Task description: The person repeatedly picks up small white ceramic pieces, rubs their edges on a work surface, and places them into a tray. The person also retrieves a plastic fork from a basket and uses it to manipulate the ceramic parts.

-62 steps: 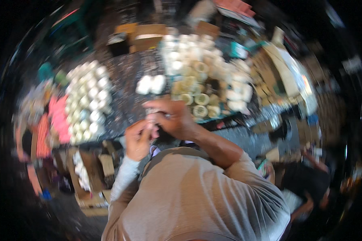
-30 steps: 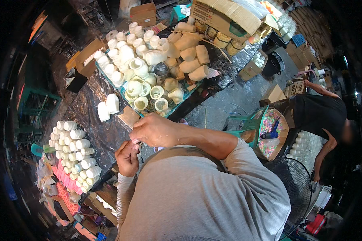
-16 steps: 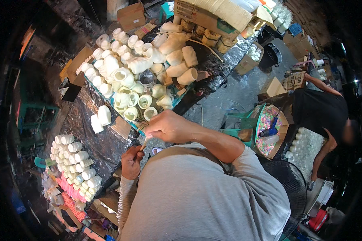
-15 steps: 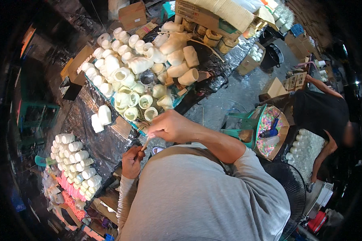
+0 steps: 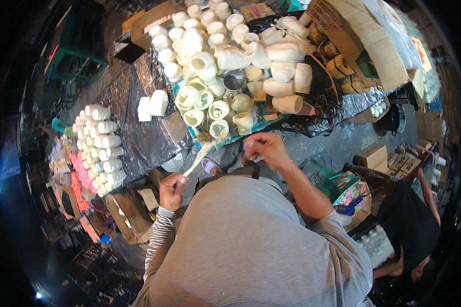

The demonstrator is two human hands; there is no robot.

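Observation:
My left hand (image 5: 172, 192) is closed round the near end of a thin off-white strip (image 5: 197, 161). The strip slants up and right, and its far end looks frayed beside the table edge; its exact kind is unclear. My right hand (image 5: 266, 150) hovers apart from it, to the right, with fingers curled in a pinch; whatever lies between them is hidden. Just beyond both hands, white and cream hollow cup-shaped pieces (image 5: 218, 129) crowd a teal-edged tray. Among them stands a grey metal cup (image 5: 234, 80).
Stacked white round pieces (image 5: 107, 153) stand at the left end of the black-plastic-covered table (image 5: 133, 133). Two white blocks (image 5: 152, 105) lie on it. A large cardboard box (image 5: 353, 46) sits at the back right. At the right, a person in black (image 5: 407, 220) bends beside a colourful-filled container (image 5: 356, 197).
My right hand has come away from my left hand, moving right. The off-white strip now shows at length from my left hand. The whole view has shifted, with the table moving right and up.

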